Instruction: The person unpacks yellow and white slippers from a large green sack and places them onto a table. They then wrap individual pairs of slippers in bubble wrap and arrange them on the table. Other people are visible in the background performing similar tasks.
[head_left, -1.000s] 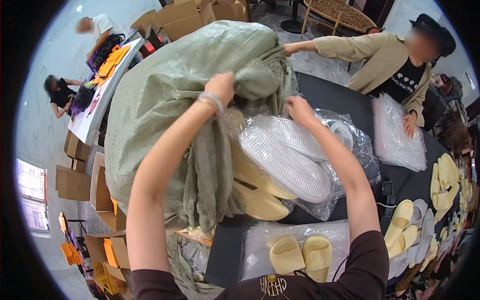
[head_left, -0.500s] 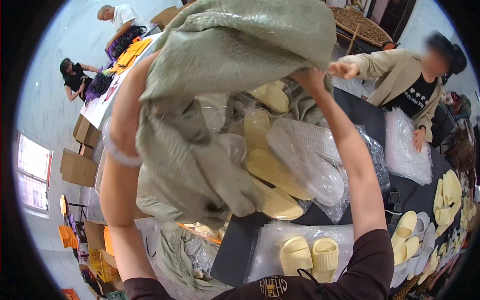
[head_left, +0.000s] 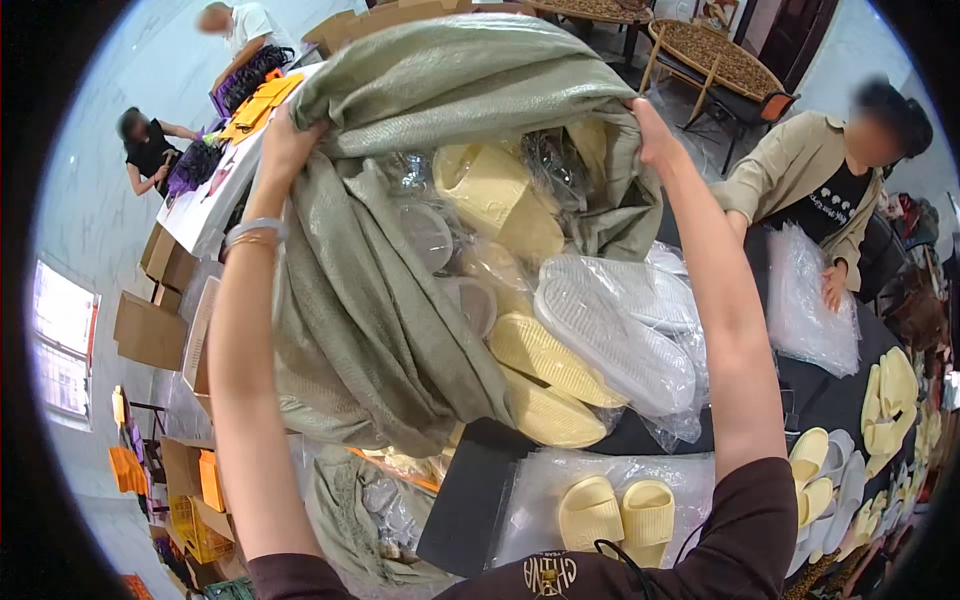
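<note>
The person held a big green woven sack (head_left: 400, 290) up high over the dark surface (head_left: 830, 395). The left hand (head_left: 285, 150) was closed tight on the sack's cloth at one side. The right hand (head_left: 652, 135) was closed tight on the cloth at the other side. The sack's mouth pointed down and toward the person.

Slippers in clear plastic bags hung out of the sack's mouth. Some yellow slippers (head_left: 545, 360) showed their soles, and a white pair (head_left: 615, 330) in its bag lay just beside them, low at the mouth. More yellow ones (head_left: 490, 190) sat higher up inside the sack.

Below, near the person's chest, one yellow pair (head_left: 617, 512) lay in a flat clear bag on the surface. Loose yellow and white slippers (head_left: 835, 470) lay along the right edge.

Across the surface another person in a tan jacket (head_left: 790, 165) had a hand on a heap of clear bags (head_left: 805, 305). Far off on the left, two more people bent over a long white table (head_left: 215, 190) with orange and purple things on it. Brown cardboard boxes (head_left: 150, 325) stood on the floor by the wall.
</note>
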